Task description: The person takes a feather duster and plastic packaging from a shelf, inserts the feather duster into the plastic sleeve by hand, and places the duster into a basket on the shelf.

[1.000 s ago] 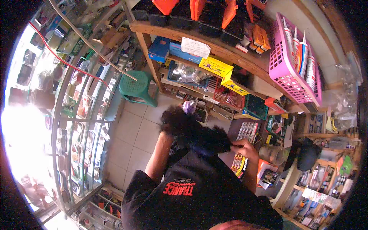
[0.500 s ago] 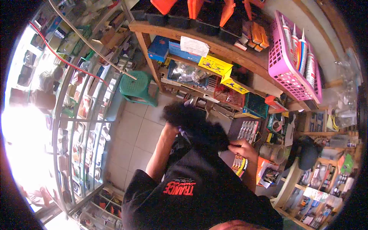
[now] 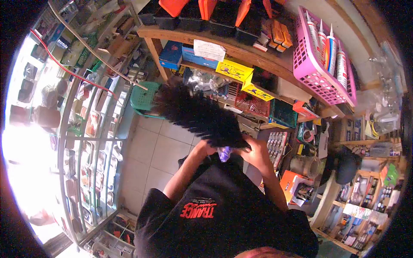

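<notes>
A black feather duster (image 3: 198, 114) with bushy plumes lies across the view in front of my chest, its feathers spreading up and to the left. A bit of purple plastic wrapping (image 3: 224, 153) shows at its lower edge, between my hands. My left hand (image 3: 205, 148) is closed at the duster's lower edge, its fingers mostly hidden behind the feathers. On the other side, my right hand (image 3: 255, 151) is closed on the duster's right end, thumb and fingers pinching the black feathers.
Glass display shelves (image 3: 92, 150) full of small goods stand at left. A green stool (image 3: 144, 98) is on the tiled floor. Ahead, a wooden shelf (image 3: 189, 36) holds boxes and a pink basket (image 3: 318, 81) of sealant tubes. More stocked shelves (image 3: 352, 206) stand at right.
The duster has swung upward and left, with its plumes fanned out more. My right hand has moved left and up, closer to my left hand. The purple wrapping now shows between them.
</notes>
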{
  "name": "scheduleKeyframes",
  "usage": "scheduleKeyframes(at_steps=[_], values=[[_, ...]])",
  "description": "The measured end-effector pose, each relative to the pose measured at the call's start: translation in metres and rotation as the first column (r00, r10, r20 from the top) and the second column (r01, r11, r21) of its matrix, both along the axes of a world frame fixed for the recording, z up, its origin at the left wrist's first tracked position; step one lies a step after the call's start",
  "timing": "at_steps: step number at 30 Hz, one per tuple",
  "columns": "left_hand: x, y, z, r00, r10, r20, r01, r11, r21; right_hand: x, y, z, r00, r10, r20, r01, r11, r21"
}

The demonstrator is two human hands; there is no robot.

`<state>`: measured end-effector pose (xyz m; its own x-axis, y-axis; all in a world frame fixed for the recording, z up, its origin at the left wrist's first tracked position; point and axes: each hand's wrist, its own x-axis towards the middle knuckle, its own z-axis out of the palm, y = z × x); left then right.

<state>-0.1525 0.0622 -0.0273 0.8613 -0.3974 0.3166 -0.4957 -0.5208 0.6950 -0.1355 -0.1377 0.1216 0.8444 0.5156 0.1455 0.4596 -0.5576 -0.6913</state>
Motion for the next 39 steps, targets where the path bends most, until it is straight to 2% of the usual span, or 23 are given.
scheduleKeyframes(at_steps=[1, 3, 5, 7, 9, 11, 14, 17, 19, 21, 23, 27, 28, 29, 31, 32, 33, 34, 35, 36, 37, 38, 39], values=[[-0.003, 0.002, 0.001, 0.979, -0.057, -0.197, 0.026, 0.988, -0.155, 0.002, 0.001, -0.005, 0.993, 0.057, 0.108, -0.052, 0.998, -0.048], [-0.009, 0.008, 0.008, 0.812, -0.227, -0.537, -0.114, 0.842, -0.528, 0.002, 0.002, -0.013, 0.999, -0.005, 0.046, 0.007, 0.999, -0.052], [-0.012, 0.017, 0.017, 0.612, -0.346, -0.711, -0.325, 0.709, -0.625, 0.005, -0.002, -0.032, 0.993, -0.057, 0.100, 0.061, 0.998, -0.035], [-0.008, 0.026, 0.040, 0.464, -0.276, -0.842, -0.431, 0.760, -0.487, 0.003, 0.003, -0.022, 0.993, -0.114, -0.024, 0.112, 0.992, -0.050], [-0.007, 0.022, 0.065, 0.596, -0.126, -0.793, -0.437, 0.777, -0.453, 0.002, 0.009, -0.020, 0.980, -0.163, -0.113, 0.163, 0.987, -0.009], [-0.009, 0.018, 0.067, 0.658, -0.127, -0.742, -0.517, 0.640, -0.568, 0.000, 0.011, -0.027, 0.964, -0.203, -0.171, 0.220, 0.971, 0.091], [-0.010, 0.021, 0.083, 0.549, -0.319, -0.772, -0.532, 0.580, -0.618, 0.000, 0.007, -0.048, 0.915, -0.245, -0.321, 0.302, 0.943, 0.140], [-0.012, 0.019, 0.071, 0.547, -0.279, -0.789, -0.509, 0.638, -0.578, -0.004, 0.007, -0.059, 0.787, -0.289, -0.546, 0.461, 0.862, 0.209], [-0.018, 0.014, 0.100, 0.622, -0.154, -0.768, -0.530, 0.640, -0.557, -0.005, 0.009, -0.056, 0.704, -0.306, -0.641, 0.587, 0.758, 0.283], [-0.016, 0.013, 0.093, 0.603, -0.263, -0.753, -0.601, 0.470, -0.646, -0.005, 0.006, -0.053, 0.648, -0.277, -0.710, 0.653, 0.681, 0.331], [-0.008, 0.022, 0.036, 0.516, -0.587, -0.624, -0.724, 0.089, -0.684, -0.007, -0.006, -0.052, 0.614, -0.215, -0.759, 0.673, 0.646, 0.361], [-0.009, 0.028, 0.037, 0.619, -0.509, -0.598, -0.701, -0.015, -0.713, -0.027, -0.032, -0.061, 0.734, -0.164, -0.659, 0.505, 0.780, 0.368], [-0.008, 0.030, 0.037, 0.632, -0.491, -0.600, -0.706, -0.042, -0.707, -0.035, -0.037, -0.065, 0.788, -0.214, -0.577, 0.438, 0.855, 0.280], [-0.008, 0.031, 0.031, 0.619, -0.464, -0.634, -0.744, -0.088, -0.662, -0.043, -0.045, -0.080, 0.848, -0.210, -0.487, 0.371, 0.892, 0.260], [-0.006, 0.034, 0.012, 0.585, -0.416, -0.697, -0.804, -0.181, -0.567, -0.051, -0.036, -0.050, 0.900, -0.082, -0.428, 0.179, 0.965, 0.192], [-0.010, 0.033, 0.011, 0.670, -0.375, -0.640, -0.726, -0.152, -0.671, -0.050, -0.037, -0.041, 0.902, -0.055, -0.428, 0.096, 0.993, 0.075], [-0.014, 0.032, 0.010, 0.750, -0.335, -0.570, -0.636, -0.126, -0.762, -0.051, -0.041, -0.048, 0.916, -0.074, -0.394, 0.118, 0.989, 0.089], [-0.014, 0.038, 0.009, 0.819, 0.130, -0.559, -0.530, 0.543, -0.651, -0.055, -0.047, -0.062, 0.928, -0.093, -0.361, 0.139, 0.985, 0.104], [-0.012, 0.042, 0.015, 0.885, 0.422, -0.197, -0.441, 0.895, -0.067, -0.055, -0.048, -0.068, 0.938, -0.112, -0.329, 0.159, 0.980, 0.119], [-0.009, 0.040, 0.020, 0.786, 0.149, -0.600, -0.573, 0.542, -0.616, -0.055, -0.051, -0.071, 0.915, -0.128, -0.382, 0.198, 0.968, 0.152], [-0.005, 0.037, 0.025, 0.756, -0.180, -0.630, -0.605, 0.175, -0.777, -0.055, -0.056, -0.074, 0.915, -0.104, -0.389, 0.165, 0.978, 0.125], [0.000, 0.033, 0.040, 0.716, -0.445, -0.538, -0.675, -0.243, -0.697, -0.052, -0.059, -0.070, 0.915, -0.084, -0.395, 0.133, 0.986, 0.099], [0.002, 0.031, 0.040, 0.715, -0.442, -0.542, -0.671, -0.219, -0.708, -0.049, -0.062, -0.067, 0.915, -0.063, -0.398, 0.100, 0.992, 0.072]])
